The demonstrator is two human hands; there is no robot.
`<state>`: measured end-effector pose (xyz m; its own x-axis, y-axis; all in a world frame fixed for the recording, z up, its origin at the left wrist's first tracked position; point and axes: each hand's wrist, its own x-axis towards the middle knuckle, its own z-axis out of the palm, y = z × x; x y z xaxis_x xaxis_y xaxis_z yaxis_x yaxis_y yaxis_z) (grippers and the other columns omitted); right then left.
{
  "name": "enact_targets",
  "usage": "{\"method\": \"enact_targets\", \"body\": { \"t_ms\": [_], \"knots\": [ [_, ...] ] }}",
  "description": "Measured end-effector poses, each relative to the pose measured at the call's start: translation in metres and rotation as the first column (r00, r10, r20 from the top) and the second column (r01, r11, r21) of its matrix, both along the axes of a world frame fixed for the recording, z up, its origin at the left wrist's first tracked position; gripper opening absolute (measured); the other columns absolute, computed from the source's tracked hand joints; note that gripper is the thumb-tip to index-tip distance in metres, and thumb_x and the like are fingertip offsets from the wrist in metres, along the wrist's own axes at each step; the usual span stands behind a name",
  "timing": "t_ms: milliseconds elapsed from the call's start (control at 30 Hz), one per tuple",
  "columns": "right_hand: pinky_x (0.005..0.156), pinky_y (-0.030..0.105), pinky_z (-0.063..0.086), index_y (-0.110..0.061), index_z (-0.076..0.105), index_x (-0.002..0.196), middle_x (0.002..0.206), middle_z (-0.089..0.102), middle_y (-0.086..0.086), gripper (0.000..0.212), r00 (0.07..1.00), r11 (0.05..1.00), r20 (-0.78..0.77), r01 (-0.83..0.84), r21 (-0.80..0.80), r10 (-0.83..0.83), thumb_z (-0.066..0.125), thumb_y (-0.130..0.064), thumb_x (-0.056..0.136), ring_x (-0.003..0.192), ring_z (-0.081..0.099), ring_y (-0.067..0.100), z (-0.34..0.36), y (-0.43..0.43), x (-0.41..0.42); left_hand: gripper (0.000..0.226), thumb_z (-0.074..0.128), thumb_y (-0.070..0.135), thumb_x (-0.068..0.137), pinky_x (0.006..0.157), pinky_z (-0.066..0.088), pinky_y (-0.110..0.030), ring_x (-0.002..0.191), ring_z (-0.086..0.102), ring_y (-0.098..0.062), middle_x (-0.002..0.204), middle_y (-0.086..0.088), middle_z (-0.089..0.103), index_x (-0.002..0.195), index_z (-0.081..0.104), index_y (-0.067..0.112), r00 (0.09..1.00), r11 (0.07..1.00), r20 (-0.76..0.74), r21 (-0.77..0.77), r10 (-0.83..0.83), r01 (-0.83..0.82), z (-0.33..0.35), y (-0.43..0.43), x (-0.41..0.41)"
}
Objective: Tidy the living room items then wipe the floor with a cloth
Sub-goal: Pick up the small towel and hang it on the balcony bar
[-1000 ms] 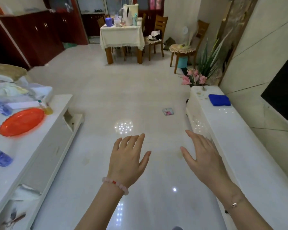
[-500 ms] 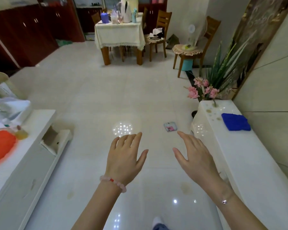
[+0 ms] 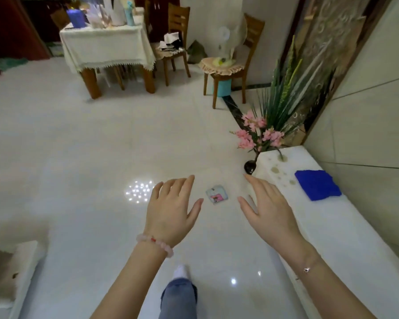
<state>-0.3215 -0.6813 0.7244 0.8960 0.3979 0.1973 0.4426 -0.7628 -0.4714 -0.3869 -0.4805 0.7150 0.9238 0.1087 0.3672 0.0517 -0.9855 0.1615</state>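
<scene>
Fingers (image 3: 186,187) on left hand (image 3: 171,210) and right hand (image 3: 270,210) are hanging spread, gripping nothing, flanking the floor packet (image 3: 217,194) mid-frame, likely lining up a pickup; blue cloth (image 3: 317,185) is sitting unused on white cabinet (image 3: 332,238), right.

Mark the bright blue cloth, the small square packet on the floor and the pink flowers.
bright blue cloth (image 3: 317,185): head view, middle of its top surface.
small square packet (image 3: 217,194): head view, centre of its printed face.
pink flowers (image 3: 245,138): head view, left cluster of blossoms.
</scene>
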Motion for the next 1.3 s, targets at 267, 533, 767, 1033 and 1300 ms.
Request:
{"method": "enact_targets", "body": {
  "t_ms": [267,533,767,1033,1300],
  "knots": [
    [0.101,0.031,0.035,-0.015,0.039,0.139,0.134,0.051,0.005,0.054,0.974,0.978,-0.091,0.209,0.020,-0.206,0.054,-0.033,0.090,0.122,0.046,0.022,-0.010,0.068,0.112,0.053,0.037,0.044,0.088,0.087,0.048,-0.042,0.096,0.063,-0.026,0.106,-0.005,0.067,0.121,0.058,0.007,0.974,0.977,-0.090,0.029,-0.208,0.211,-0.004,0.083,0.154],
    [0.098,0.035,0.040,-0.012,0.043,0.136,0.130,0.054,0.009,0.053,0.934,0.950,-0.186,0.311,0.002,-0.305,0.057,-0.031,0.089,0.117,0.051,0.025,-0.059,0.100,0.231,0.053,0.037,0.044,0.089,0.087,0.049,-0.044,0.096,0.064,-0.028,0.108,-0.007,0.067,0.121,0.058,0.008,0.933,0.952,-0.202,0.010,-0.298,0.306,-0.038,0.121,0.296],
    [0.099,0.034,0.038,-0.013,0.042,0.137,0.133,0.052,0.008,0.054,0.883,0.934,-0.313,0.352,-0.050,-0.350,0.051,-0.037,0.090,0.120,0.049,0.025,-0.114,0.120,0.358,0.053,0.037,0.045,0.088,0.090,0.047,-0.045,0.097,0.064,-0.028,0.109,-0.007,0.068,0.121,0.058,0.009,0.891,0.937,-0.309,-0.002,-0.332,0.348,-0.091,0.137,0.434],
    [0.098,0.021,0.032,-0.015,0.040,0.137,0.136,0.050,0.004,0.051,0.795,0.933,-0.488,0.318,-0.171,-0.360,0.052,-0.033,0.091,0.121,0.048,0.020,-0.231,0.145,0.441,0.057,0.036,0.048,0.088,0.089,0.049,-0.051,0.101,0.063,-0.033,0.113,-0.011,0.066,0.124,0.057,0.009,0.800,0.923,-0.463,-0.133,-0.380,0.361,-0.218,0.156,0.531],
    [0.090,0.025,0.037,-0.011,0.048,0.132,0.129,0.057,0.010,0.056,0.724,0.909,-0.550,0.347,-0.230,-0.416,0.045,-0.042,0.085,0.115,0.056,0.026,-0.398,0.172,0.479,0.057,0.034,0.048,0.089,0.090,0.047,-0.052,0.100,0.064,-0.033,0.113,-0.011,0.067,0.122,0.059,0.009,0.697,0.899,-0.578,-0.175,-0.425,0.402,-0.404,0.175,0.577]
  ]
}}
